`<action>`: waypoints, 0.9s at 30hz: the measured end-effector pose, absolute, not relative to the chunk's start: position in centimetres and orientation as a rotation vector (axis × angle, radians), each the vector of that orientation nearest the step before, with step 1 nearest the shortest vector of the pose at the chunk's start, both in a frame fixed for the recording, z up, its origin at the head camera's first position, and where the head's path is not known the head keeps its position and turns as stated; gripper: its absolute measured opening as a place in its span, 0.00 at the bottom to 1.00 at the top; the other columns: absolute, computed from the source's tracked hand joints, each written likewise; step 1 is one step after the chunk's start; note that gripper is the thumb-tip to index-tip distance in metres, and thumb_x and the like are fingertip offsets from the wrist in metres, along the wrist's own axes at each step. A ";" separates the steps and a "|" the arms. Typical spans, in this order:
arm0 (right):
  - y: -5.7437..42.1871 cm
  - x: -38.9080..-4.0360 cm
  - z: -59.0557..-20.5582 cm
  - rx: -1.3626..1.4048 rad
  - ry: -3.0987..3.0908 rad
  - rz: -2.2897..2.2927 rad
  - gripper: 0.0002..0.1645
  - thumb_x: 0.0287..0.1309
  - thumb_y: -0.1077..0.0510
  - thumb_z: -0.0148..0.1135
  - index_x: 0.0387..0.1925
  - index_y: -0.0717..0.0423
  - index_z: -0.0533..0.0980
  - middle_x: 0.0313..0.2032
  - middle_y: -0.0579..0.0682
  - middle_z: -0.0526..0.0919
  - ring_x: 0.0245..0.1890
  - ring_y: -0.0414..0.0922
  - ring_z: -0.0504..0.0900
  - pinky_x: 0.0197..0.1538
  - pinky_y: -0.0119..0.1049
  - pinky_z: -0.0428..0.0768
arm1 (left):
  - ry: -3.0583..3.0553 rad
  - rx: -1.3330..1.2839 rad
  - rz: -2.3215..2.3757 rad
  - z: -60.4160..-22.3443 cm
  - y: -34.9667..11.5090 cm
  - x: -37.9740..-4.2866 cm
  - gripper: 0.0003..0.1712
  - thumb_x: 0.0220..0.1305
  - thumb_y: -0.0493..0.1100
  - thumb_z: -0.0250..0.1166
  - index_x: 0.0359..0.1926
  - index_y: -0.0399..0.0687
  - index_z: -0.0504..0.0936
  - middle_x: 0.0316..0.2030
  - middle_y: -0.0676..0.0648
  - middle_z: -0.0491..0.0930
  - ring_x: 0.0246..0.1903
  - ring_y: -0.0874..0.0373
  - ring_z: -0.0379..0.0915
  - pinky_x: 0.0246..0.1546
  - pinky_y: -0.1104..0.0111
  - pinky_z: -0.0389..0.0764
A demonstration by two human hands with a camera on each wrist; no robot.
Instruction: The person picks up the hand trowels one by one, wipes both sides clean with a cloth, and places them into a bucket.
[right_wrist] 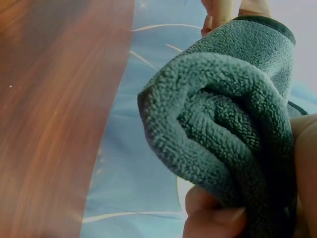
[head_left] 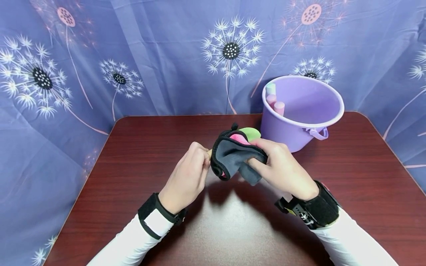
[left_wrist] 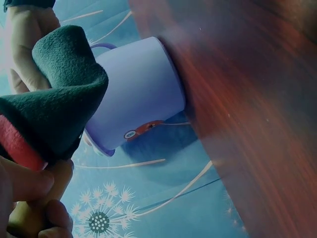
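A grey cloth (head_left: 231, 153) with black edging and a pink side is wrapped around a kitchen utensil, held above the table. The utensil's rounded light-green head (head_left: 250, 133) shows past the cloth on the far side. Its tan wooden handle (left_wrist: 60, 177) comes out on the left, where my left hand (head_left: 186, 177) grips it. My right hand (head_left: 283, 166) holds the folded cloth between thumb and fingers, close to the green head. In the right wrist view the cloth (right_wrist: 213, 119) lies in thick rolled folds and hides most of the utensil.
A purple bucket (head_left: 283, 131) stands at the table's back right, just beyond my right hand. Several pale-coloured round-ended items (head_left: 279, 108) lean inside it. The dark red-brown table (head_left: 149, 136) ends at a curtain (head_left: 173, 55) with dandelion print.
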State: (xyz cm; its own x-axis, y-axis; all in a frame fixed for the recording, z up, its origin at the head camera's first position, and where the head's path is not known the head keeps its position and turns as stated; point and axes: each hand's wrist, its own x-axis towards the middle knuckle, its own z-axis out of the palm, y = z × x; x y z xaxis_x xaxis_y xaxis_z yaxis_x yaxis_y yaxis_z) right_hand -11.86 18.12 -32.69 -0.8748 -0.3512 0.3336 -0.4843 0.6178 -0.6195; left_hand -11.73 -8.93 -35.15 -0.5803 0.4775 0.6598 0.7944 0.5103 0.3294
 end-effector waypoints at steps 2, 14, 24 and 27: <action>18.1 -11.8 -32.7 0.689 -2.658 1.100 0.13 0.65 0.63 0.67 0.47 0.44 0.83 0.34 0.39 0.82 0.33 0.38 0.78 0.36 0.32 0.75 | -2.263 -1.055 -0.849 -35.3 -8.9 -11.7 0.12 0.69 0.23 0.58 0.36 0.40 0.67 0.40 0.42 0.71 0.38 0.52 0.72 0.40 0.64 0.77; 18.0 -11.9 -32.8 0.639 -2.583 1.062 0.15 0.64 0.64 0.69 0.51 0.46 0.84 0.42 0.40 0.86 0.39 0.38 0.81 0.43 0.31 0.76 | -2.281 -1.113 -0.825 -35.5 -8.7 -11.5 0.12 0.71 0.25 0.58 0.36 0.41 0.66 0.38 0.45 0.68 0.35 0.55 0.68 0.36 0.67 0.74; 18.2 -12.0 -33.0 0.581 -2.503 1.043 0.15 0.65 0.64 0.71 0.52 0.51 0.84 0.40 0.41 0.86 0.39 0.40 0.82 0.47 0.35 0.76 | -2.290 -1.148 -0.829 -35.5 -8.7 -11.5 0.11 0.72 0.26 0.58 0.36 0.41 0.67 0.37 0.46 0.68 0.36 0.56 0.70 0.38 0.66 0.76; 18.2 -12.0 -32.9 0.571 -2.478 1.058 0.16 0.64 0.64 0.71 0.52 0.51 0.84 0.40 0.41 0.85 0.39 0.40 0.82 0.48 0.34 0.76 | -2.297 -1.157 -0.834 -35.5 -8.7 -11.4 0.11 0.71 0.25 0.58 0.36 0.41 0.67 0.38 0.45 0.68 0.36 0.55 0.71 0.38 0.67 0.77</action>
